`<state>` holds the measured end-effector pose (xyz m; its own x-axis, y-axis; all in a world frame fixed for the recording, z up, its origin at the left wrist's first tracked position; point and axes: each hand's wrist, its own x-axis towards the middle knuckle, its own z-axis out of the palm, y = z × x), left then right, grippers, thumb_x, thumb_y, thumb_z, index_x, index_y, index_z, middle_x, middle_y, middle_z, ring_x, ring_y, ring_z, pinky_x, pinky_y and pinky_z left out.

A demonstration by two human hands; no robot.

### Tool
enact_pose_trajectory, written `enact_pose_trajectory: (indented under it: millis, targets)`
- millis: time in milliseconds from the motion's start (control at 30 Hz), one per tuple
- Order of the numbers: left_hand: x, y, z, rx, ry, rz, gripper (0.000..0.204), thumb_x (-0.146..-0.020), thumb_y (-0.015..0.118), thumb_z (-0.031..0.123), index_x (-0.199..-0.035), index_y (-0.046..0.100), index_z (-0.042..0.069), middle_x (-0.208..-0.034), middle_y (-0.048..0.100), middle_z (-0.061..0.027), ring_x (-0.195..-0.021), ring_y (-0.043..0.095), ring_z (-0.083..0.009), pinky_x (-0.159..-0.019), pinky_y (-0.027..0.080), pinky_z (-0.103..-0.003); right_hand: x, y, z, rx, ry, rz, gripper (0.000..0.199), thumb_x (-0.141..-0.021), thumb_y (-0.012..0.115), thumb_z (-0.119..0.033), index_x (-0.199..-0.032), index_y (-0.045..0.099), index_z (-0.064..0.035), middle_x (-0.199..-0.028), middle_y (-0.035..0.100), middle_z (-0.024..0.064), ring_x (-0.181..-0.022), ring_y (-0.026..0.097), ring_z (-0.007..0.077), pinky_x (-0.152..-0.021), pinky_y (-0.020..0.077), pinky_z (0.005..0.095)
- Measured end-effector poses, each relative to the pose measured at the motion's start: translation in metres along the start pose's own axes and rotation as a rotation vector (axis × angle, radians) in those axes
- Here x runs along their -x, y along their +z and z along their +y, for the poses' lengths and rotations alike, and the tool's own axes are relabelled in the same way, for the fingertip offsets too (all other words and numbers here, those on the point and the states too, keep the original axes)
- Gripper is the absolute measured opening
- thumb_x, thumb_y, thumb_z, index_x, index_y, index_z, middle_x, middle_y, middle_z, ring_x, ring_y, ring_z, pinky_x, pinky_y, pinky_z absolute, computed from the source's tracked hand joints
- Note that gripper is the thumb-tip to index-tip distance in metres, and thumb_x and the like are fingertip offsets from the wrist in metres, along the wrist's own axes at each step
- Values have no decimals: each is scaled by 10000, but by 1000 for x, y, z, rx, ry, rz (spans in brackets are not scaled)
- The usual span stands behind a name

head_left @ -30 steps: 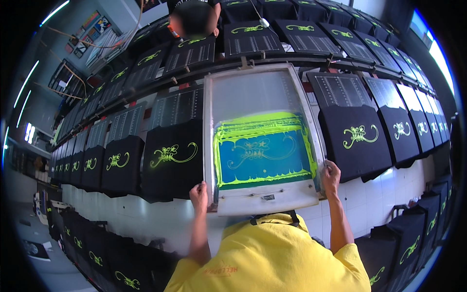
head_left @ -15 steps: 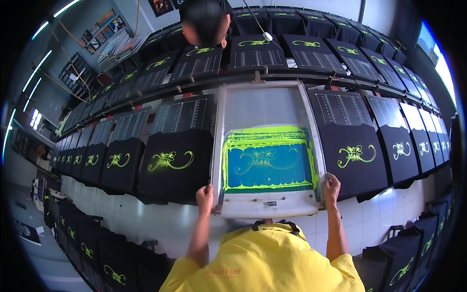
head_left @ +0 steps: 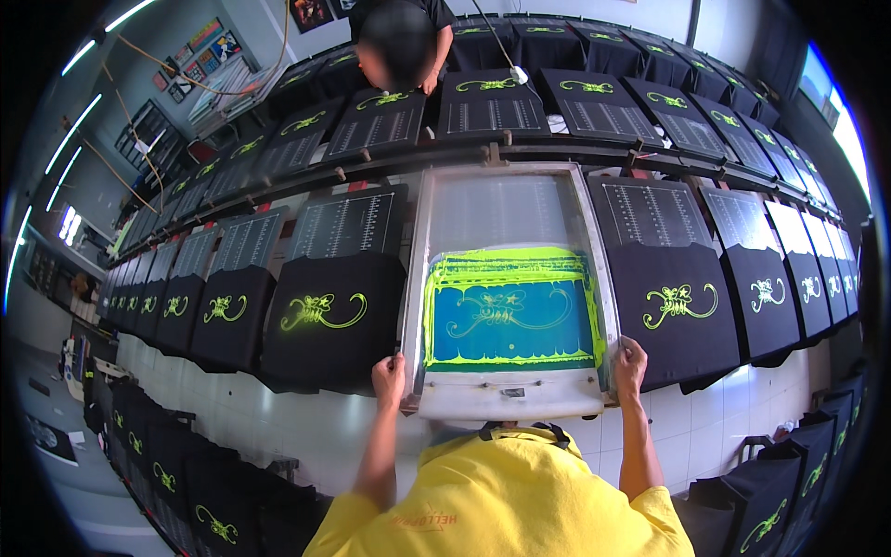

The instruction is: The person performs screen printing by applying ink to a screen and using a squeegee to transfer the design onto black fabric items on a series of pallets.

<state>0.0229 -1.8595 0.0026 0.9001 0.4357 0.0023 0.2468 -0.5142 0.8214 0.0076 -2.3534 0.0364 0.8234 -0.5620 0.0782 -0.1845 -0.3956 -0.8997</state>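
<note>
In front of me lies a screen-printing frame (head_left: pixel 600 278) with pale metal sides. Its blue mesh (head_left: pixel 510 322) carries a curling line design and is bordered by thick neon yellow-green ink (head_left: pixel 509 269). My left hand (head_left: pixel 388 378) is closed on the frame's near left side. At the near right side, my right hand (head_left: pixel 630 367) grips the same frame, fingers curled. A white squeegee-like bar or panel (head_left: pixel 510 395) spans the frame's near end, between my hands. What lies beneath the mesh is hidden.
Black shirts on boards flank the frame, one on the left (head_left: pixel 325 325) and one on the right (head_left: pixel 682 311), each with a yellow-green print. A rail (head_left: pixel 371 164) runs behind. Across it, a person in black (head_left: pixel 436 46) leans over more boards. White tiled floor (head_left: pixel 278 418) shows below.
The frame sits slightly lower in the picture, with both hands still on its sides. Across the rail, the other person has shifted slightly to the right in view.
</note>
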Motion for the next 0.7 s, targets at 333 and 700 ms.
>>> enact_pose_trajectory:
  millis: [333,700]
  targets:
    - [-9,1,-6,22,-13,-12,428,-884,610,314,-689,550,-63,-571,513,-160,-527,494,-276,-564,393,-394,0,5,-9,33,-36,23,281,-852,516,-27,-1088,660,22,-819,698,129,-693,641,153,-659,499,290]
    - [-8,-5,5,79,-56,-34,410,-884,629,294,-656,560,-40,-521,480,-83,-496,442,-161,-508,346,-356,-1,6,-13,23,23,9,300,-843,503,-6,-1094,664,21,-754,677,116,-646,613,136,-617,484,279]
